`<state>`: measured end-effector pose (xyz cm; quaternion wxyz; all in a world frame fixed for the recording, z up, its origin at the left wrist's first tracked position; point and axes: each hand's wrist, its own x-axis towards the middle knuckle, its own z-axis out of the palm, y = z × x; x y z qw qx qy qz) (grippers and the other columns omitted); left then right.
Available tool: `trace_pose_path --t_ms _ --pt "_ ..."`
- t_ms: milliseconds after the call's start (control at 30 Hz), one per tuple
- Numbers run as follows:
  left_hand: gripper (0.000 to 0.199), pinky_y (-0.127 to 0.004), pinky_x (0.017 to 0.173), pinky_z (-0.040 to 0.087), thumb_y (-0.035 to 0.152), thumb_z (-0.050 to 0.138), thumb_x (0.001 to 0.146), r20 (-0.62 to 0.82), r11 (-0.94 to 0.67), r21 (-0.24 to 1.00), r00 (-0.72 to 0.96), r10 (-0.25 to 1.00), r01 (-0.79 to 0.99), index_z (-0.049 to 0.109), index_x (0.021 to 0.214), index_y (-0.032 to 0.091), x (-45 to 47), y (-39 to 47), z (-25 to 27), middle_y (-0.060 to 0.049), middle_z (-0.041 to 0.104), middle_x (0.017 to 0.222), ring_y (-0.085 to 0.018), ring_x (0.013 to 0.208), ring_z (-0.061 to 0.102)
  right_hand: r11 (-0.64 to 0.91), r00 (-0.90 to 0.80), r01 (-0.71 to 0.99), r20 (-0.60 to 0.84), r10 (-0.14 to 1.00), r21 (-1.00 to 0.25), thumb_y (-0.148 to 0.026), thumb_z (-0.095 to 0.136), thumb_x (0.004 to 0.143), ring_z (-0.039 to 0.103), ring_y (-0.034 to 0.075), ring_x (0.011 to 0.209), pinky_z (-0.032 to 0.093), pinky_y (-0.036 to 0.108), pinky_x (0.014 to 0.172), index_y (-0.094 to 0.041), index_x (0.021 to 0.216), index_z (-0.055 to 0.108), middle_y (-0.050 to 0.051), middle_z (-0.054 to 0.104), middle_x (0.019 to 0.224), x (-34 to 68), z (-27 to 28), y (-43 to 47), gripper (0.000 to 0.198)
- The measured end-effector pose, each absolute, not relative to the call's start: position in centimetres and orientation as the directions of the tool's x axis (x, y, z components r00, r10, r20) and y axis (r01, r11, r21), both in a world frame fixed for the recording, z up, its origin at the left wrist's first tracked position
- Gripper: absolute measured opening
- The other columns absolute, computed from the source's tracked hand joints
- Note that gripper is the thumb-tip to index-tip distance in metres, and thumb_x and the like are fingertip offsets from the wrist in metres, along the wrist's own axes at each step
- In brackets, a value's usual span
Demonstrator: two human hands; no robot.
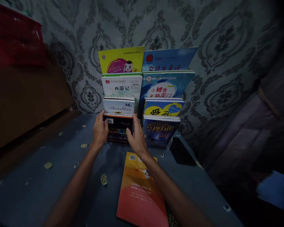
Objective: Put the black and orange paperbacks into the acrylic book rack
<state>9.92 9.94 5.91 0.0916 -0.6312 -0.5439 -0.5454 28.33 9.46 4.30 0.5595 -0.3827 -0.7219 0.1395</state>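
Note:
A black book with a barcode at its upper left stands upright at the front of the left column of books. My left hand grips its left edge, and my right hand holds the right edge with the thumb across the cover. Right behind it rises a pale blue book, then a white book and a yellow-green book. Below my right wrist an orange-red book lies flat on the table, partly covered by my forearm.
To the right stands a second column: a dark purple book, a blue-and-yellow book, a teal book and a blue book. A black phone-like slab lies beside it. Patterned wall behind; brown box at left.

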Motion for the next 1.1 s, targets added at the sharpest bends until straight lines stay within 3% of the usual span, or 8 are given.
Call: trace_pose_path --t_ms 733,933,1100 --pt "0.043 -0.045 0.109 0.046 0.017 0.039 0.095 0.764 -0.35 0.465 -0.168 0.623 0.813 0.048 0.137 0.022 10.3 9.4 6.1 -0.011 0.06 0.133 -0.026 0.127 0.057 0.662 -0.094 0.416 0.695 0.713 -0.623 -0.019 0.046 0.09 0.05 0.03 0.137 0.044 0.054 0.115 -0.015 0.154 0.038 0.015 0.051 0.151 29.1 5.3 9.7 0.064" --pt "0.042 -0.047 0.108 0.046 0.016 0.039 0.095 0.763 -0.361 0.454 -0.145 0.63 0.815 0.049 0.136 0.02 9.9 9.5 6.2 -0.012 0.061 0.13 -0.027 0.125 0.058 0.685 -0.125 0.421 0.71 0.693 -0.594 -0.019 0.05 0.09 0.056 0.03 0.129 0.052 0.054 0.104 -0.023 0.152 0.04 0.013 0.057 0.143 29.7 5.1 10.6 0.063" --pt "0.042 -0.046 0.107 0.048 0.016 0.038 0.096 0.779 -0.379 0.43 -0.124 0.615 0.819 0.048 0.137 0.021 9.7 9.6 6.0 -0.012 0.062 0.13 -0.026 0.124 0.059 0.693 -0.132 0.451 0.726 0.675 -0.562 -0.022 0.049 0.09 0.06 0.029 0.121 0.056 0.05 0.099 -0.021 0.147 0.046 0.014 0.062 0.131 29.9 5.2 11.3 0.056"
